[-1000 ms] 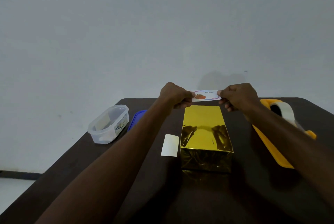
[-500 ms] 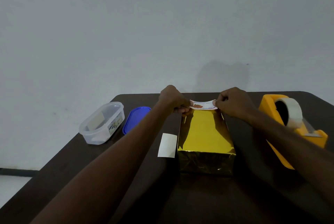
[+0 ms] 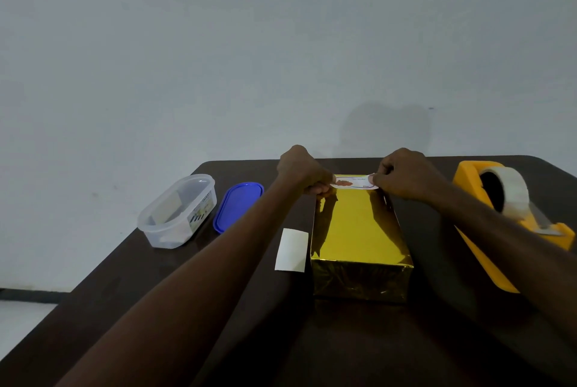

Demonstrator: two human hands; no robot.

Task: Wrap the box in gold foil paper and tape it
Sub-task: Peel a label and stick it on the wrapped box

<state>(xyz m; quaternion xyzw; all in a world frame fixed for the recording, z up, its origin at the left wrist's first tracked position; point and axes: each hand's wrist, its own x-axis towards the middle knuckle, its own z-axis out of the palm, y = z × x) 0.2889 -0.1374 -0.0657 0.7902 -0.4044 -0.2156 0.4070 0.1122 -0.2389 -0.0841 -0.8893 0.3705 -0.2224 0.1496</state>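
Note:
A box wrapped in gold foil paper (image 3: 359, 230) lies lengthwise in the middle of the dark table (image 3: 156, 308). At its far end a small white label sticker with a red picture (image 3: 354, 182) lies stretched across the top edge. My left hand (image 3: 304, 171) pinches the sticker's left end and my right hand (image 3: 406, 176) pinches its right end. A yellow tape dispenser (image 3: 474, 190) with a roll of clear tape stands to the right of the box.
A white backing paper strip (image 3: 292, 250) lies just left of the box. Further left a clear plastic container (image 3: 178, 215) stands open, with its blue lid (image 3: 238, 206) flat beside it. A grey wall rises behind the table's far edge.
Both hands have lowered the sticker from above the table's far edge down onto the far end of the gold box top.

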